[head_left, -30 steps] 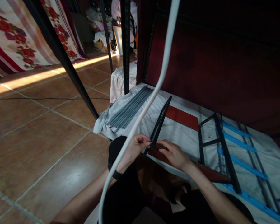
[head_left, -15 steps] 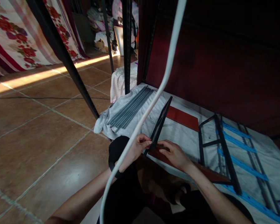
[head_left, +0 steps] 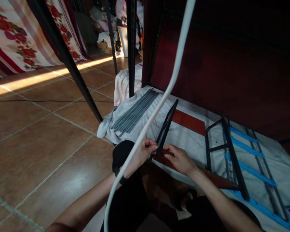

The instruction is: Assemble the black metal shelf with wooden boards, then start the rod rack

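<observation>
A black metal frame (head_left: 168, 124) stands tilted on the grey cloth in front of me, its near corner between my hands. My left hand (head_left: 148, 150) is pinched at the frame's left side, thumb against forefinger. Whatever small piece is in that pinch is too little to make out. On the other side, my right hand (head_left: 181, 160) has its fingers bent, with the fingertips at the frame's lower bar. Beneath and beside this hand lies a red-brown board (head_left: 168, 162), partly covered by it. Another red-brown board (head_left: 188, 121) rests behind the frame.
Several grey tubes (head_left: 135, 111) lie side by side on the cloth (head_left: 106, 129). To the right are a larger black frame (head_left: 235, 158) and blue slatted parts (head_left: 247, 148). A white bent tube (head_left: 157, 111) crosses close to my view. Dark posts (head_left: 70, 67) rise at the left.
Both hands stay at the frame's near corner with almost the same grip. The view shifts very slightly; nothing else visibly moves.
</observation>
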{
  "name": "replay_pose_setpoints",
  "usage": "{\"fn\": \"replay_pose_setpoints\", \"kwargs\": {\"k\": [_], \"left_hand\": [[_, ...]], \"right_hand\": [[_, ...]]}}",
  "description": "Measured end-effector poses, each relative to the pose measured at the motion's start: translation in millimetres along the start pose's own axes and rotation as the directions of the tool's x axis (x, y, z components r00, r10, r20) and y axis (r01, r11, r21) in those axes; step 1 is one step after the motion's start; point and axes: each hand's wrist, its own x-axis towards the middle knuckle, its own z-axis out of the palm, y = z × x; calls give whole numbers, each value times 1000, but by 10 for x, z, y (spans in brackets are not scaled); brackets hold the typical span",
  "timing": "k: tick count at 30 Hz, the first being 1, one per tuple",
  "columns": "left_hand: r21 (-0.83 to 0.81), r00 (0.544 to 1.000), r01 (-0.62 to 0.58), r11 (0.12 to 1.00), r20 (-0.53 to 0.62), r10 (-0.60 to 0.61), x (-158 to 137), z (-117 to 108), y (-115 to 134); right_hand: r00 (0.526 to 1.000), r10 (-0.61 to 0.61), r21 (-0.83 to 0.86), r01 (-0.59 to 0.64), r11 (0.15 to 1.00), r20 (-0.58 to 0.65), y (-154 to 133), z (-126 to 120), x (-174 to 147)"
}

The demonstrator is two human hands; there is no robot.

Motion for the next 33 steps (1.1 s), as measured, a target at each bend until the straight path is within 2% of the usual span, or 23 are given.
{"fn": "replay_pose_setpoints", "kwargs": {"k": [10, 15, 21, 26, 33], "left_hand": [[104, 996, -87, 991, -14, 89, -37, 15, -42], [74, 999, -53, 996, -7, 54, 4, 13, -48], [61, 994, -106, 993, -35, 108, -61, 3, -100], [-1, 998, -51, 999, -38, 51, -42, 13, -140], [155, 975, -221, 963, -3, 224, -35, 15, -147]], "right_hand": [[1000, 25, 1, -25, 1000, -18, -15, -4, -8], [1000, 19, 29, -19, 999, -22, 19, -8, -10], [999, 34, 73, -32, 997, -36, 42, 9, 1], [999, 26, 56, -24, 998, -33, 36, 9, 2], [999, 29, 59, -26, 998, -37, 34, -3, -2]]}}
